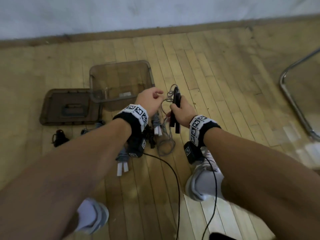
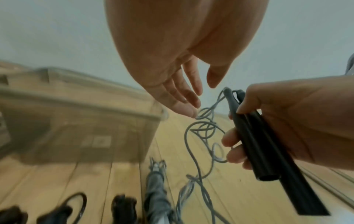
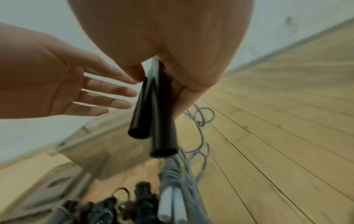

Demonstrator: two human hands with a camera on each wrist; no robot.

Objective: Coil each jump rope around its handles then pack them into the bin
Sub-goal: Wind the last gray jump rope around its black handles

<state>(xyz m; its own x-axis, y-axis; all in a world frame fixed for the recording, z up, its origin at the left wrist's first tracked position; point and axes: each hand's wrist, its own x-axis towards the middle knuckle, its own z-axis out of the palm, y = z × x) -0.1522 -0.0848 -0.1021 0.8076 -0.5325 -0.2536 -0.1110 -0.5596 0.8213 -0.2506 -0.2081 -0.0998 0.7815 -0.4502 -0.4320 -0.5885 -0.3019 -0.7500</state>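
Note:
My right hand (image 1: 181,110) grips the two black handles (image 1: 175,103) of a jump rope, held side by side and upright. Their grey cord (image 1: 165,141) hangs loose in tangled loops down to the floor. My left hand (image 1: 150,99) is beside the handles with its fingers straight, and in the left wrist view its fingertips (image 2: 188,111) touch a loop of the cord (image 2: 203,128). The clear bin (image 1: 119,82) stands on the floor just beyond my left hand. In the right wrist view the black handles (image 3: 153,115) point down toward the floor.
The bin's brown lid (image 1: 69,108) lies left of it. Two coiled grey ropes with white handles (image 1: 122,163) (image 1: 156,126) and dark coiled ropes (image 1: 59,137) lie on the wood floor under my arms. A metal chair leg (image 1: 294,101) is at right. My shoes (image 1: 204,184) stand below.

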